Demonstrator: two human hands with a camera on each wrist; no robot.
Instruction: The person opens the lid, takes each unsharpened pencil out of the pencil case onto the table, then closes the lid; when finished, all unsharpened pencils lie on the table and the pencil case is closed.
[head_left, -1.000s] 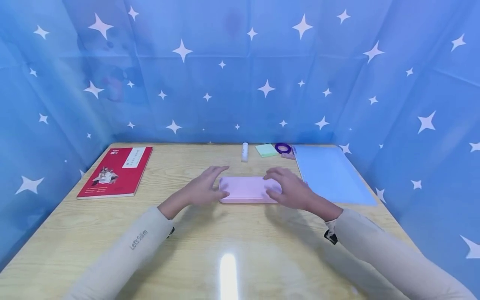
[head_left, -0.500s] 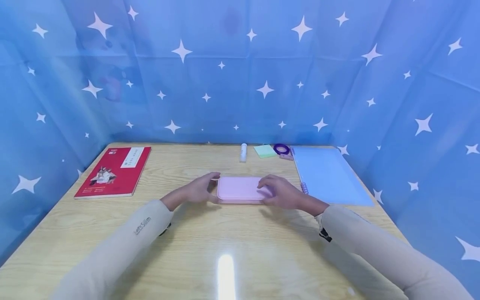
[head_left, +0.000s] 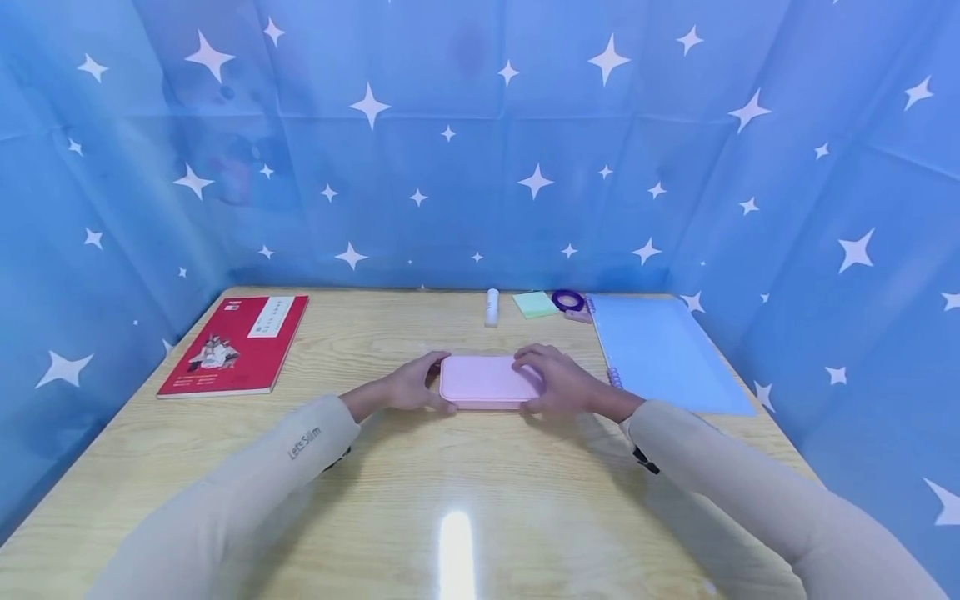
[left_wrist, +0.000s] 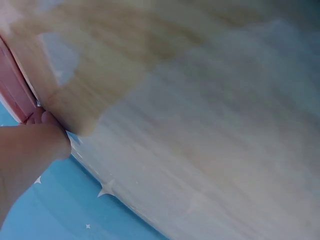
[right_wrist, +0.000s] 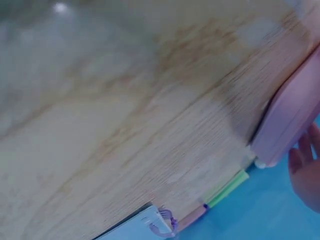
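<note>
A pink rounded pencil case [head_left: 480,379] lies lengthwise on the table in the head view. My left hand [head_left: 411,385] grips its left end, thumb at the front and fingers round the back. At the other end, my right hand [head_left: 562,383] holds the case with bent fingers over the top and the thumb at its front side. The left wrist view catches a corner of the case [left_wrist: 15,90] beside the left hand [left_wrist: 35,145]. In the right wrist view the right hand's fingers [right_wrist: 305,147] are at the case's side [right_wrist: 287,115].
Behind the case stands a white glue-stick-like tube [head_left: 492,307]. Green sticky notes [head_left: 535,304], a purple tape ring [head_left: 567,300] and a small pink block [head_left: 577,317] lie right of it. A blue spiral notebook [head_left: 671,354] is at right, a red book [head_left: 236,346] at left.
Both hands have closed in on the pencil case. The left has moved right and lower onto its left end; the right has come left, from hovering open to holding its right end.
</note>
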